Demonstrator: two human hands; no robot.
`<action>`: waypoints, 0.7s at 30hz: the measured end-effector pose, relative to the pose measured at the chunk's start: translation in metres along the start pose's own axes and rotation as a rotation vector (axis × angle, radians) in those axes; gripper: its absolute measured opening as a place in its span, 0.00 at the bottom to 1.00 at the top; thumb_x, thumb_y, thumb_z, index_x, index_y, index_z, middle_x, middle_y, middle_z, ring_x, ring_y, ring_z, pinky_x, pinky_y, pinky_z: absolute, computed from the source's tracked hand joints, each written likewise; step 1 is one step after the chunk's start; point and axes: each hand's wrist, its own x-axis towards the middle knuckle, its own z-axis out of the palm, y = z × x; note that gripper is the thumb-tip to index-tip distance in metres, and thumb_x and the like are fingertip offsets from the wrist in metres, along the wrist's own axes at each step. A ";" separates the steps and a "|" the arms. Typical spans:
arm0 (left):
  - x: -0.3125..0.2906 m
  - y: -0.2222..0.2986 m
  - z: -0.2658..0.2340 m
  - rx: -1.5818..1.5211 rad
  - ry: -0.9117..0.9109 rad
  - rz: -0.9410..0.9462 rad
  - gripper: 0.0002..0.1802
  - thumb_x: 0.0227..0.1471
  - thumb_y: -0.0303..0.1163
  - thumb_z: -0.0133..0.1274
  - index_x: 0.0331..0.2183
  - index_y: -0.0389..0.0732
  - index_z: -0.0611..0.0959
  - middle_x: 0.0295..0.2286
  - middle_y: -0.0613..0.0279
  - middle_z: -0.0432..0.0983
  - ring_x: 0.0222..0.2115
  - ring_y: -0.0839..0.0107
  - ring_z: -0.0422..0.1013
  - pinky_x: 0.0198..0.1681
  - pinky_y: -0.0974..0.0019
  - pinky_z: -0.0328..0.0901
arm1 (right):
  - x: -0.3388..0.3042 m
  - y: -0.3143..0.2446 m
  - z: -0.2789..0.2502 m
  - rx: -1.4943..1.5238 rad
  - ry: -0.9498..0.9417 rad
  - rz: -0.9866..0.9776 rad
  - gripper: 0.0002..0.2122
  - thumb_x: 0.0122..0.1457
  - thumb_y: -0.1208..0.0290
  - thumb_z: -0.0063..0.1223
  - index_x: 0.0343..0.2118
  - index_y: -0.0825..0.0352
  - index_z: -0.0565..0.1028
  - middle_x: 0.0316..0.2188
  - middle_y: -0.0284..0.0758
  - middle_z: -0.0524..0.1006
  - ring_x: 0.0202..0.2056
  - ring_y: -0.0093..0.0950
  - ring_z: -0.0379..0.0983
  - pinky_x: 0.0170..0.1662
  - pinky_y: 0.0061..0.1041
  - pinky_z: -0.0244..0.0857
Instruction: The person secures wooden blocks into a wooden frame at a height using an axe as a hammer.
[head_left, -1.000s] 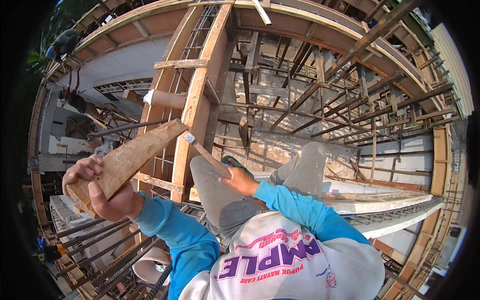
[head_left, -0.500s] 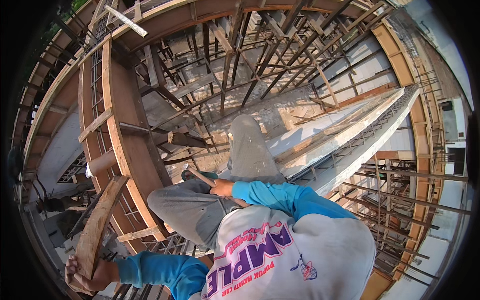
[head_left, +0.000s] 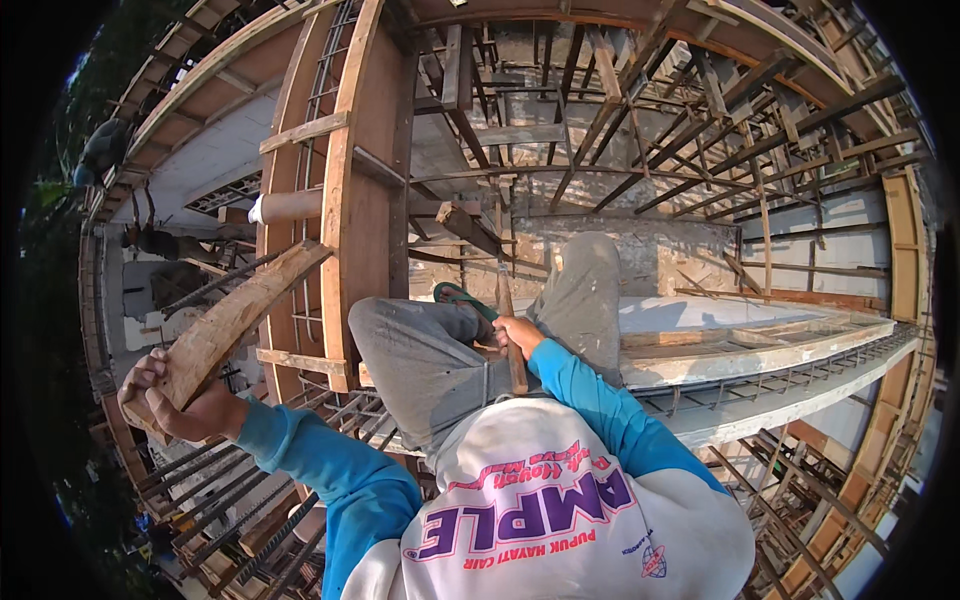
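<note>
My left hand (head_left: 192,408) is wrapped round the near end of a rough wooden plank (head_left: 240,318), held out to my left. The plank slants away, and its far end meets the edge of a wooden formwork beam (head_left: 375,230); whether it rests there I cannot tell. In front of my body, my right hand (head_left: 520,337) is closed on the wooden handle of a hammer (head_left: 505,292). The hammer stands nearly upright in the picture between my knees, and its head, at the far end, is small and hard to make out.
A capped pipe (head_left: 290,207) crosses the formwork beside the plank. Rebar rods (head_left: 215,500) run below my left arm. To my right extends a concrete ledge (head_left: 700,425) with exposed steel. Timber props (head_left: 640,170) stand far below, beyond my bent knees; a green sandal (head_left: 462,297) shows on my foot.
My view has turned, so the surroundings sit differently. The hammer has swung from pointing left to pointing away from me. My left hand still holds the plank against the same beam edge.
</note>
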 end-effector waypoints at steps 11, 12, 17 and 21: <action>-0.028 0.020 -0.007 0.068 -0.031 0.166 0.24 0.35 0.34 0.51 0.40 0.42 0.68 0.28 0.62 0.59 0.29 0.71 0.61 0.36 0.64 0.61 | 0.027 0.001 -0.017 -0.033 -0.045 0.144 0.10 0.54 0.64 0.52 0.29 0.64 0.67 0.17 0.29 0.64 0.17 0.22 0.61 0.19 0.26 0.61; -0.031 0.025 -0.012 0.100 -0.031 0.202 0.24 0.36 0.36 0.54 0.39 0.43 0.67 0.27 0.62 0.59 0.28 0.71 0.61 0.35 0.64 0.61 | 0.024 0.002 -0.016 -0.014 -0.068 0.159 0.09 0.54 0.64 0.51 0.29 0.64 0.66 0.17 0.29 0.63 0.17 0.21 0.60 0.19 0.25 0.60; -0.064 0.039 -0.038 0.089 -0.073 0.238 0.26 0.40 0.40 0.63 0.38 0.44 0.66 0.27 0.62 0.64 0.26 0.70 0.64 0.31 0.63 0.63 | 0.018 -0.004 -0.011 -0.105 0.006 0.181 0.09 0.58 0.64 0.47 0.27 0.65 0.66 0.13 0.25 0.61 0.14 0.17 0.58 0.17 0.21 0.55; -0.078 0.047 -0.056 0.038 -0.174 0.220 0.27 0.36 0.38 0.65 0.38 0.43 0.70 0.27 0.60 0.67 0.26 0.65 0.66 0.30 0.59 0.62 | 0.013 -0.015 -0.007 -0.151 0.012 0.231 0.10 0.57 0.63 0.48 0.27 0.65 0.67 0.14 0.26 0.61 0.14 0.18 0.58 0.18 0.21 0.55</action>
